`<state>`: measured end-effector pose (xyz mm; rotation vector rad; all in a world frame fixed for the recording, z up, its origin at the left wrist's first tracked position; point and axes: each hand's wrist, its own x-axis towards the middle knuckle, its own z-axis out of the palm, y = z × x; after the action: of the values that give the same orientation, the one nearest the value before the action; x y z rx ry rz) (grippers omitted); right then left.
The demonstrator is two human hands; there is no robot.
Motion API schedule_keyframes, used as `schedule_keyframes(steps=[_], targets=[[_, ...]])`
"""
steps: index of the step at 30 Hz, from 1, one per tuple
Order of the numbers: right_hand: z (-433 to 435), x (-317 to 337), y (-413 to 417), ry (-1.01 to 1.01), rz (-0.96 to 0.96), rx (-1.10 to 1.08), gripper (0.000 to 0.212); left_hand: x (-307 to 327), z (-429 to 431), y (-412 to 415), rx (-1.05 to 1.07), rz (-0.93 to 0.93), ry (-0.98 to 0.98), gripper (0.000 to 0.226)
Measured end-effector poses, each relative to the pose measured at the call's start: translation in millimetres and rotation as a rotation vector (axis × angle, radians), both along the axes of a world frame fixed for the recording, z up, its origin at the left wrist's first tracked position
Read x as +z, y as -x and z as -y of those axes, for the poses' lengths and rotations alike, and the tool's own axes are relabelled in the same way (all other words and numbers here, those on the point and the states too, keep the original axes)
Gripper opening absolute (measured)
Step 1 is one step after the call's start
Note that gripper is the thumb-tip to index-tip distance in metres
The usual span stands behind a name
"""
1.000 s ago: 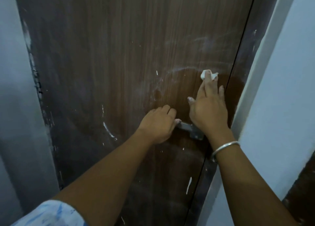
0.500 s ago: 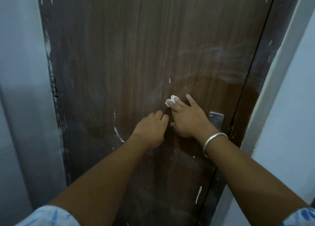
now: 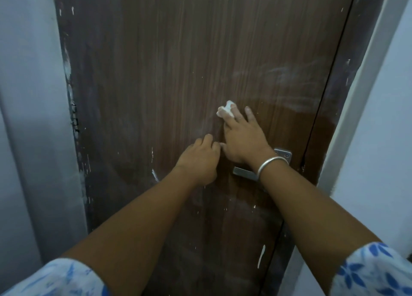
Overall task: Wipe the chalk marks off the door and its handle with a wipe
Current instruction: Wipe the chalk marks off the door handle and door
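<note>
The wipe is a small white wad nipped between the tips of my first two fingers and pressed flat against the door, just left of the panel's middle. The rest of my right hand lies spread on the wood behind it, thumb reaching out towards 9 o'clock. There it nearly meets my left hand, whose fingers are curled in against the door and hold nothing that I can see. From my fingertips the broad chalk smear lies at about 2 o'clock, its streaks running roughly 9 to 3 across the grain and ending near the door's edge. My right hand is plainly the nearer one to it, so I judge the next sweep should go up and to the right along those streaks. The handle sits at 5 o'clock from the wipe, half hidden beneath my right wrist and its bangle, with its lever pointing towards 9. Farther out, a short chalk stroke shows at 7 o'clock, and a longer white dash low at 6.
</note>
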<state>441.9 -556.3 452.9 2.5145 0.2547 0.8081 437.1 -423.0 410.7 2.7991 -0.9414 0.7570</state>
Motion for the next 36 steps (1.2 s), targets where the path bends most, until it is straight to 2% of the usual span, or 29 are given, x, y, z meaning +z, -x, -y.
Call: schedule_keyframes(steps=[2, 4, 9, 13, 17, 19, 25, 31, 36], targets=[[1, -3, -1, 0.067, -0.003, -0.001, 0.065, 0, -2, 1, 0.008, -0.022, -0.042, 0.042], [6, -2, 5, 0.042, 0.07, -0.081, 0.074, 0, -3, 3, -0.007, -0.028, -0.067, 0.044], [49, 5, 41, -0.315, 0.328, -0.365, 0.09, 5, -8, 6, -0.048, -0.021, -0.051, 0.045], [71, -5, 67, -0.608, 0.44, -0.325, 0.093, 6, -7, 7, -0.072, -0.068, 0.018, 0.042], [67, -7, 62, -0.652, 0.472, -0.278, 0.095, 3, 0, 11, -0.121, -0.118, 0.077, 0.04], [62, -5, 55, -0.605, 0.446, -0.262, 0.099, 3, 1, 12, -0.125, -0.149, 0.097, 0.04], [28, -13, 21, -0.197, 0.163, -0.138, 0.105, -1, -7, 5, -0.07, -0.23, 0.164, 0.048], [-5, -11, -6, -0.024, 0.039, -0.035, 0.096, -11, -16, -5, -0.023, -0.264, 0.115, 0.068], [-21, -50, -13, 0.214, -0.206, -0.035, 0.088, -19, -21, -6, -0.008, -0.251, 0.104, 0.073]])
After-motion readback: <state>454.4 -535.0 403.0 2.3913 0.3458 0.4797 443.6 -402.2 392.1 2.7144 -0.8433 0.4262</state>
